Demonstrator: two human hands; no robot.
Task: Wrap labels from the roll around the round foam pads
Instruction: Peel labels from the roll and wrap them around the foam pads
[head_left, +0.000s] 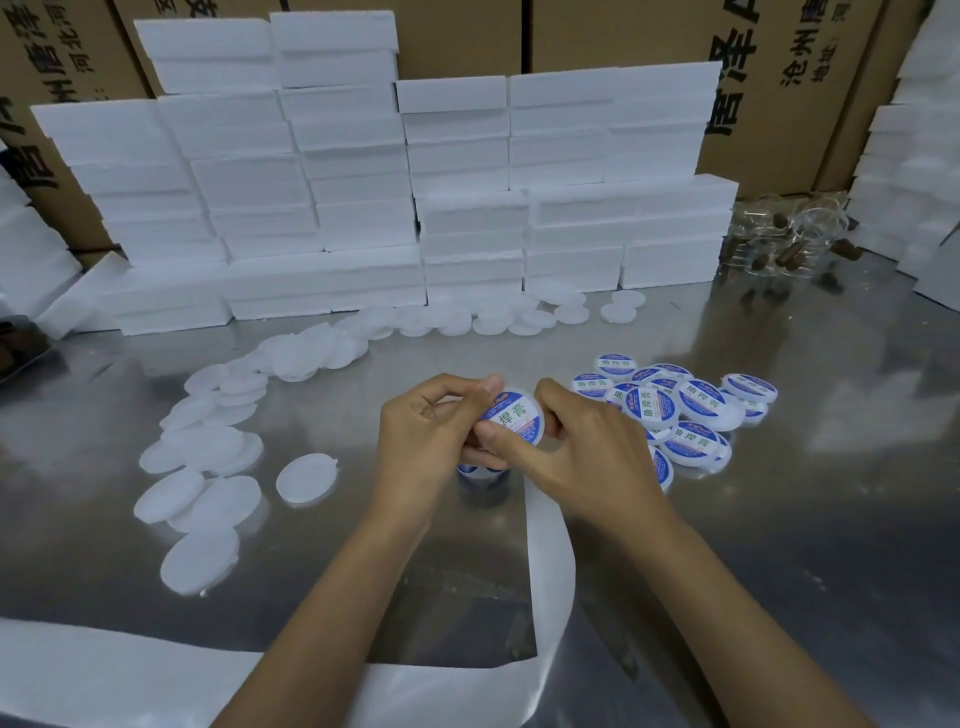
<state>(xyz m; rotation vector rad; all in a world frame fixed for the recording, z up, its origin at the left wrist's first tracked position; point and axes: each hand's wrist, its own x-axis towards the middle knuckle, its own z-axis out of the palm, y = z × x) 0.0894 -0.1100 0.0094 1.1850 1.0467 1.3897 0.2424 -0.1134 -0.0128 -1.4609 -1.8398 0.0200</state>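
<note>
Stacked white foam blocks (363, 171) fill the back of the table (779, 519), w/ cardboard cartons (779, 78) behind. White backing strip (550, 561) from the label roll (483, 483) loops toward me across the table; roll sits just under my hands, mostly hidden. Bare round foam pads (208, 467) lie scattered to my left & along the foot of the blocks; labelled pads (685, 415) piled to my right, apart from the bare ones.

My left hand (431, 441) and right hand (582, 441) meet above table centre, fingers (498, 439) of both curled tight on one round pad (514, 418). It's held clear of the table, tilted, blue-and-white label face up toward me, rim pinched from both sides. Round, so no long axis.
</note>
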